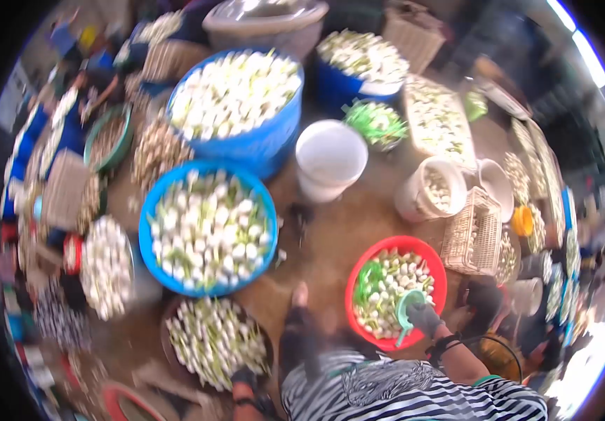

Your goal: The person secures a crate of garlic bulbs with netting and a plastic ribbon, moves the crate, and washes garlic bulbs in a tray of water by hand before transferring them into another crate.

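My right hand (427,321), in a dark glove, is closed on the rim side of a light green plastic scoop (401,309). The scoop rests over a red basin (441,270) that holds whitish bulbs and a clump of green netting (366,284). Near the bottom, my gloved left hand (244,377) is at the right edge of a heap of white bulbs with green stems (211,340) in a dark basin (168,316). Blur and the dark glove hide its fingers, so I cannot tell whether it grips any.
Blue tubs (253,144) and a blue basin (272,235) full of bulbs stand ahead and left. A white bucket (309,172) stands in the middle. At right are a cream bucket (411,200), a plastic crate (474,259) and a nearby person's dark sleeve (481,298).
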